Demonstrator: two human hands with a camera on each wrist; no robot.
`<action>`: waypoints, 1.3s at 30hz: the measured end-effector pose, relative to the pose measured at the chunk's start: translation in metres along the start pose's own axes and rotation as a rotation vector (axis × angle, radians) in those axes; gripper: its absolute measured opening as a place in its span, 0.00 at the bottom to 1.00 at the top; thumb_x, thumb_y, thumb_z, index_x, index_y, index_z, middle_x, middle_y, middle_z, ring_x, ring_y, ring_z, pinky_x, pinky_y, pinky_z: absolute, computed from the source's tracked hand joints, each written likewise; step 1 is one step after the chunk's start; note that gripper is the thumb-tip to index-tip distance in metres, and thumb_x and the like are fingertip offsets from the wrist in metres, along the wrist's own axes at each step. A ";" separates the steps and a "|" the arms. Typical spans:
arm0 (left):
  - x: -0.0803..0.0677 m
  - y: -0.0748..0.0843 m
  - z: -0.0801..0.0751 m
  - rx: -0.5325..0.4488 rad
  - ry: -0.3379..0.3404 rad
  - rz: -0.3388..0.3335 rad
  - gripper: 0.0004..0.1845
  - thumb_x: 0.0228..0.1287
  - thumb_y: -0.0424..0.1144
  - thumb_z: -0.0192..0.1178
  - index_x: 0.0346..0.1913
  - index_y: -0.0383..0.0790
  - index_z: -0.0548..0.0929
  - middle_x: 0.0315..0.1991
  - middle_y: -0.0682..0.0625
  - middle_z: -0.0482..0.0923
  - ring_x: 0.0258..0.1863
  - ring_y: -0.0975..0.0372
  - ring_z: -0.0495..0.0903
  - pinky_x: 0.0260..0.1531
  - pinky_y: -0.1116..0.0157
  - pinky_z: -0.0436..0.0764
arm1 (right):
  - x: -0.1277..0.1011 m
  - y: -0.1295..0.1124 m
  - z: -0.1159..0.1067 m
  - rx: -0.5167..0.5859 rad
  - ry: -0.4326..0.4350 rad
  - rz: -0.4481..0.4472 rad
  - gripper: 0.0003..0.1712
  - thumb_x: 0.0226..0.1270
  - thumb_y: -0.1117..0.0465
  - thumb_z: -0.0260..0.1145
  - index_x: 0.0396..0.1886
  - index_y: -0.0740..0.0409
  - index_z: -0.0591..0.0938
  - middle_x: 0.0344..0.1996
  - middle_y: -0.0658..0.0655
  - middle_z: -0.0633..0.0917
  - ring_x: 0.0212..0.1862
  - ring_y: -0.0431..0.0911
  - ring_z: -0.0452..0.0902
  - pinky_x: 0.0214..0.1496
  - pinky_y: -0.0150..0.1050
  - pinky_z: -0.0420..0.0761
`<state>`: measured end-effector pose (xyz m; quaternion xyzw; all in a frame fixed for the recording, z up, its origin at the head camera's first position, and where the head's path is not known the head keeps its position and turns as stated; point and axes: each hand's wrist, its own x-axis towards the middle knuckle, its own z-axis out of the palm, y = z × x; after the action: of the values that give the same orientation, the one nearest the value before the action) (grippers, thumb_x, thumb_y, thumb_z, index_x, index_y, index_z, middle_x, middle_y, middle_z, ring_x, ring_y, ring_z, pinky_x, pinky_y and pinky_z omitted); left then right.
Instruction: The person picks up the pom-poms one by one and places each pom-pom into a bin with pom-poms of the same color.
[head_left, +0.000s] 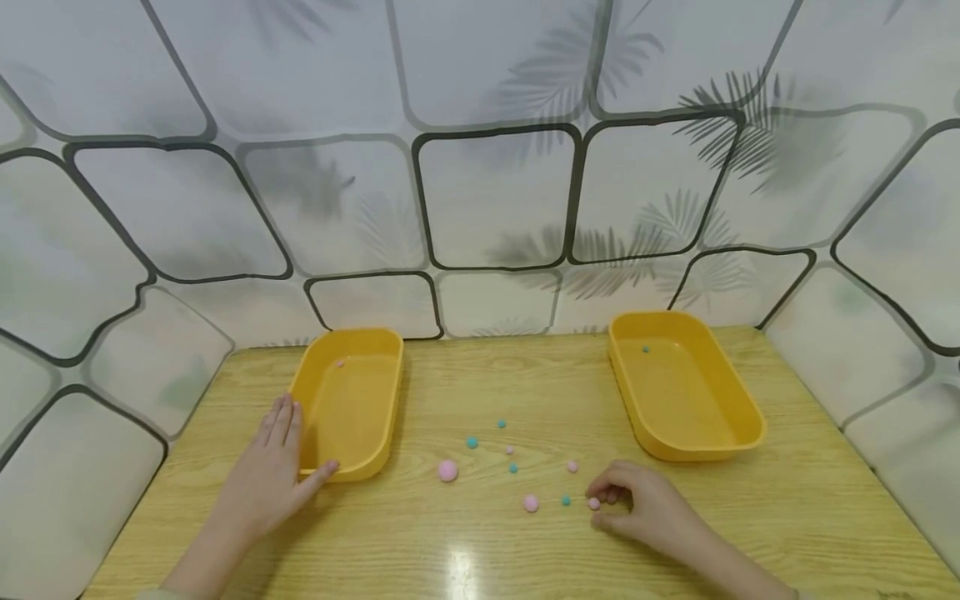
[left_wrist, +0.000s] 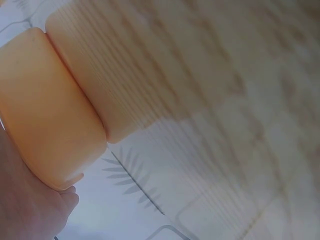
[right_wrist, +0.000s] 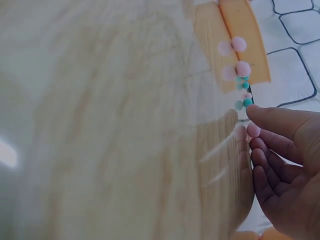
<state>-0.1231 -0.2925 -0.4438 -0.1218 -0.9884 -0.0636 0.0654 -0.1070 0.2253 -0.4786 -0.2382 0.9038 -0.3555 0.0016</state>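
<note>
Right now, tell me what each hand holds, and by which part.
The right hand pinches a small pink ball between its fingertips, on the table. The left hand holds nothing; it rests flat against the left tray, at its near corner.

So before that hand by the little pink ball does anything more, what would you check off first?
1. Right hand on the small pink ball: fingertips curl around it on the table; whether it is truly pinched, cannot tell.
2. Left hand steadying the left tray: ok, thumb and fingers rest against its near corner.
3. Right tray reachable: ok, it sits open just beyond the right hand, with one teal ball inside.
4. Left tray contents: ok, one small pink ball at its far end.
5. Loose balls nearby that could be knocked: not ok, a teal ball and a pink one lie close beside the fingers.
</note>
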 end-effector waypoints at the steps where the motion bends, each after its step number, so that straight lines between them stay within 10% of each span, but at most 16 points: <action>1: 0.000 0.000 0.000 -0.002 -0.001 0.000 0.56 0.76 0.66 0.56 0.78 0.14 0.55 0.80 0.19 0.50 0.81 0.29 0.53 0.81 0.37 0.58 | 0.000 0.000 0.000 -0.001 0.002 -0.002 0.13 0.54 0.60 0.85 0.37 0.46 0.90 0.32 0.37 0.83 0.35 0.27 0.74 0.36 0.28 0.81; 16: 0.000 0.003 -0.003 -0.021 -0.019 -0.011 0.55 0.77 0.64 0.55 0.79 0.14 0.52 0.81 0.19 0.47 0.82 0.29 0.51 0.86 0.42 0.47 | 0.003 -0.004 0.000 -0.003 -0.011 0.031 0.09 0.60 0.63 0.82 0.33 0.44 0.89 0.30 0.37 0.83 0.33 0.27 0.73 0.33 0.27 0.79; 23: 0.000 0.004 -0.004 -0.003 -0.022 -0.010 0.56 0.76 0.65 0.56 0.78 0.14 0.54 0.81 0.19 0.49 0.81 0.29 0.52 0.80 0.36 0.59 | 0.005 -0.007 -0.004 -0.005 0.003 0.008 0.09 0.60 0.63 0.81 0.33 0.45 0.90 0.30 0.37 0.83 0.33 0.27 0.73 0.33 0.27 0.80; 39: 0.002 0.002 -0.003 -0.010 -0.026 0.004 0.55 0.76 0.64 0.57 0.78 0.13 0.54 0.81 0.19 0.48 0.81 0.29 0.52 0.87 0.47 0.41 | 0.039 -0.029 -0.013 -0.006 0.019 -0.023 0.06 0.64 0.65 0.79 0.37 0.50 0.91 0.32 0.40 0.86 0.36 0.30 0.78 0.40 0.30 0.86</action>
<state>-0.1243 -0.2903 -0.4407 -0.1249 -0.9885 -0.0670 0.0520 -0.1319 0.1983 -0.4439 -0.2454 0.9019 -0.3551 -0.0117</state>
